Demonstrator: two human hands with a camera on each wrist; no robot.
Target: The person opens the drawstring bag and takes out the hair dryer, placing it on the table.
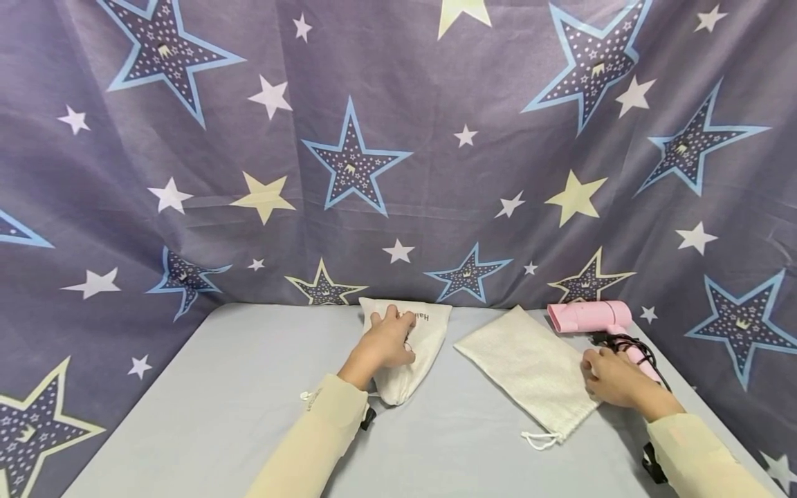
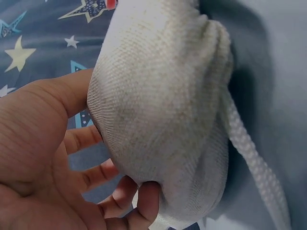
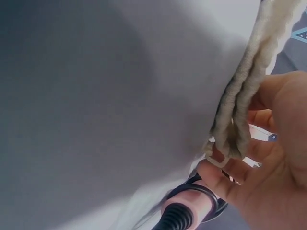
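Head view showed 1 bulging bag (image 1: 429, 339) near the far edge of the table (image 1: 249, 387), gripped by the left hand (image 1: 387, 339), and 1 flat bag (image 1: 523, 363), its edge pinched by the right hand (image 1: 613, 377) beside a pink hair dryer (image 1: 588, 317). Starred fabric (image 1: 423, 173) hung behind.

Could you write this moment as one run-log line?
left hand: grips bulging cloth bag | right hand: holds flat cloth bag by its edge | pink hair dryer: beside right hand
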